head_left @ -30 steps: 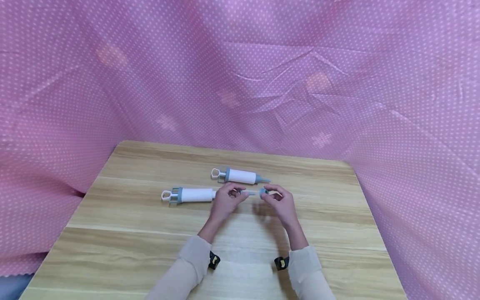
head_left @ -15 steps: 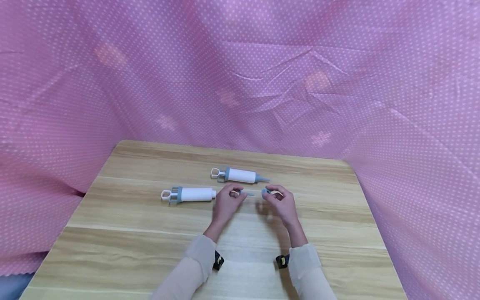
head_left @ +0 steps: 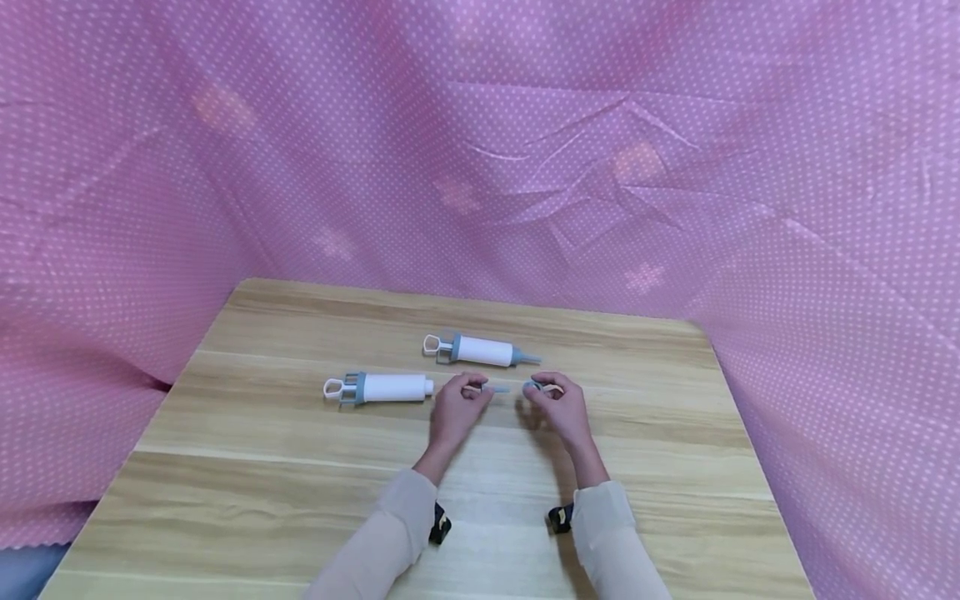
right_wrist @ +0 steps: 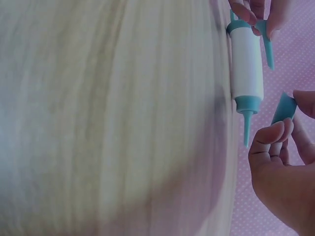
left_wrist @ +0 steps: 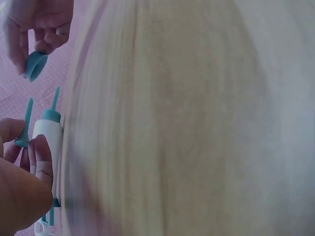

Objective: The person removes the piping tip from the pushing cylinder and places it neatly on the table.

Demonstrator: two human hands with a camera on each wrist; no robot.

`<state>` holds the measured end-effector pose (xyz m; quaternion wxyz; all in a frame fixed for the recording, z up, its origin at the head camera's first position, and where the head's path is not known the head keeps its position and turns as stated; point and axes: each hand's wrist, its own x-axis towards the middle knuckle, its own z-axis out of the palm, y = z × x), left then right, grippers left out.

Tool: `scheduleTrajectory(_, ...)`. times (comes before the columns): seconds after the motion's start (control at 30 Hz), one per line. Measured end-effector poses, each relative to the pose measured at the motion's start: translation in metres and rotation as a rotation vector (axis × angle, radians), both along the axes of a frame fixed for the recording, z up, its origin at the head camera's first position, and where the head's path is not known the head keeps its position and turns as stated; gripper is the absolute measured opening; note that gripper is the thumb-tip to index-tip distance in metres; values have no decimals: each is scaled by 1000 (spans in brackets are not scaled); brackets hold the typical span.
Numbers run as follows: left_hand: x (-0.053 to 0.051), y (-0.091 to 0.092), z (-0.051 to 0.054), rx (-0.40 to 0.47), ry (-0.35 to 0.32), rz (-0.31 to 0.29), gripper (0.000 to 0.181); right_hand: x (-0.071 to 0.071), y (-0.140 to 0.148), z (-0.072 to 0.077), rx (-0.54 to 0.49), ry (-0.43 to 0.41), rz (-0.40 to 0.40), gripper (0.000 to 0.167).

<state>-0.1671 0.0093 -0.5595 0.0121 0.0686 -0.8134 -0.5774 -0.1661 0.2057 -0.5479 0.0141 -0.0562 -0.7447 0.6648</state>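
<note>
My left hand [head_left: 455, 412] pinches a thin teal nozzle [head_left: 498, 389] between thumb and fingers, its tip pointing right. Facing it, my right hand [head_left: 565, 412] holds a short teal ring [right_wrist: 284, 108] by its sides. A gap separates the nozzle from the ring; in the left wrist view the ring's [left_wrist: 35, 66] hollow opening shows. Just left of my left hand lies a white-barrelled syringe [head_left: 393, 387] with a looped plunger handle and a bare white end. The fingers partly cover both teal pieces.
Beyond the hands lies a second white syringe [head_left: 485, 351], with a teal collar and nozzle fitted on its right end. Both syringes lie on a wood-grain table [head_left: 247, 492]. A pink dotted cloth [head_left: 480, 167] hangs around the back and sides.
My left hand has shifted slightly right with the nozzle, uncovering the near syringe's white end. The ring in my right hand has turned and moved a little right, widening the gap.
</note>
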Motion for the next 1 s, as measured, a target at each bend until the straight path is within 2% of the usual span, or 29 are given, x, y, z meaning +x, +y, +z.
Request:
scheduleTrajectory(0.43, 1, 3, -15, -47, -19, 27, 26, -2, 6, -19, 71, -104, 2, 34)
scheduleTrajectory(0.5, 1, 4, -16, -44, -13, 28, 25, -3, 7, -17, 64, -127, 17, 35)
scheduleTrajectory(0.67, -1, 6, -19, -31, -9, 36, 23, -4, 7, -18, 69, -132, 20, 33)
scheduleTrajectory(0.73, -2, 7, -20, -35, -15, 37, 23, -6, 8, -23, 79, -124, 7, 32)
scheduleTrajectory(0.87, -3, 9, -20, -50, -40, 39, 23, -7, 8, -20, 70, -150, 17, 33)
scheduleTrajectory(1.0, -6, 11, -22, -63, -42, 46, 23, -7, 8, -5, 64, -148, 59, 33)
